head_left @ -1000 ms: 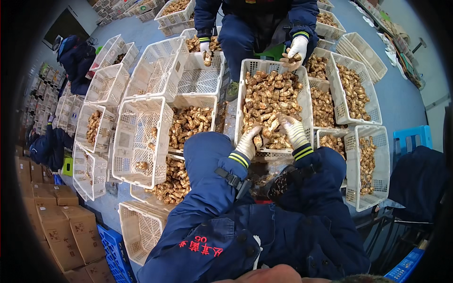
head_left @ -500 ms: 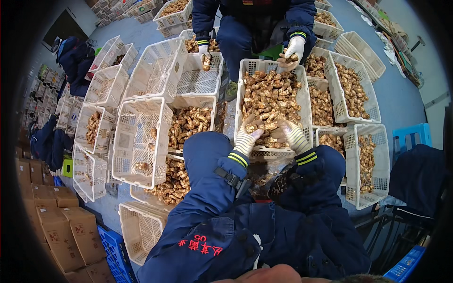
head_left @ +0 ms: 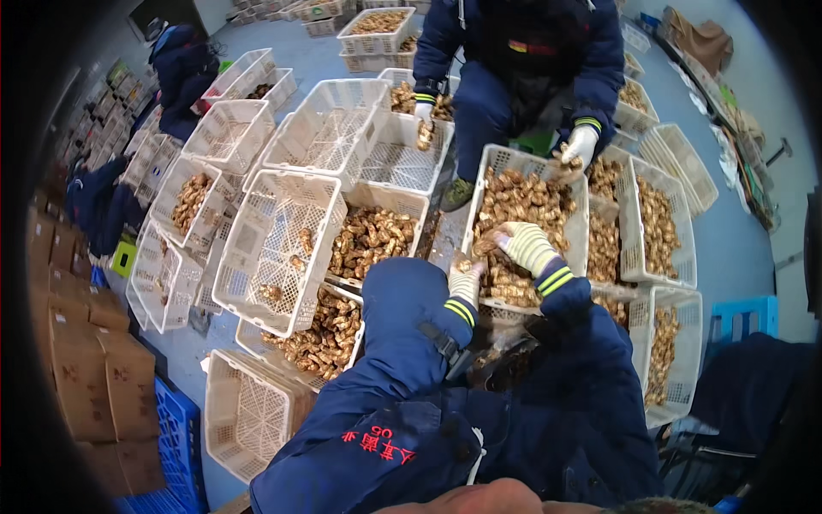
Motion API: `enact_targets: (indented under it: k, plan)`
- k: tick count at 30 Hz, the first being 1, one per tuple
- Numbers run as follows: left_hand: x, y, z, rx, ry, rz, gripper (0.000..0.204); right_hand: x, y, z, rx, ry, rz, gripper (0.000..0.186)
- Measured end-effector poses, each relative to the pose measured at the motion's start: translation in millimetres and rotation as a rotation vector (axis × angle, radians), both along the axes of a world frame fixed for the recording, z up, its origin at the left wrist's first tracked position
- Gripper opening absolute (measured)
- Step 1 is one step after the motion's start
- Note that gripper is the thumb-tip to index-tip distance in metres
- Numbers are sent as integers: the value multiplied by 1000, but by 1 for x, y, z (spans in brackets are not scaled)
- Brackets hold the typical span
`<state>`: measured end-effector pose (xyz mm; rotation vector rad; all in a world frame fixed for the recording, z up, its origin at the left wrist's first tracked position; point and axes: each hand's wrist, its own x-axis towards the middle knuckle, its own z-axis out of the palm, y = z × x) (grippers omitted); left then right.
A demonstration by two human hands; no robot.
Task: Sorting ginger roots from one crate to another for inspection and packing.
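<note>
A white plastic crate (head_left: 579,248) full of brown, knobbly mushrooms (head_left: 527,201) stands in front of me. My right hand (head_left: 526,246), in a striped glove, reaches over its near part and grips a mushroom (head_left: 485,243) at the fingertips. Lower and to the left, my left hand (head_left: 465,281) is at the crate's near left corner. Its fingers are curled, and what they hold is too small to make out. Across the crate a co-worker in white gloves has one hand (head_left: 580,147) on mushrooms at the far right corner and a mushroom (head_left: 425,135) in the other.
At my left, a tilted crate (head_left: 227,278) holds a few mushrooms, above fuller crates (head_left: 424,214). More filled crates (head_left: 629,224) stand to the right. A blue stool (head_left: 743,310) is at far right, cardboard boxes (head_left: 81,368) and a blue pallet (head_left: 178,437) at lower left.
My view has swung, so the scene sits lower and further right. My left hand has drawn back to the crate's near left corner. The right has moved left and closed on a mushroom.
</note>
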<state>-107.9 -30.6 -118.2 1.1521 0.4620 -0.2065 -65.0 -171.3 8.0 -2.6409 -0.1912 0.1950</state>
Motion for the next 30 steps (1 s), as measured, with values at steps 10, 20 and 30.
enact_targets:
  k: [10, 20, 30]
  plan:
    - [12, -19, -38, -544, 134, 32, 52, 108, 157, 48, 356, -99, 154, 53]
    - [2, -11, 28, -296, 114, -18, 70, 52, -31, -14, -19, 71, -23, 40]
    - [-4, -8, 28, -241, 165, -100, 50, -65, -86, -105, -455, 431, 44, 57]
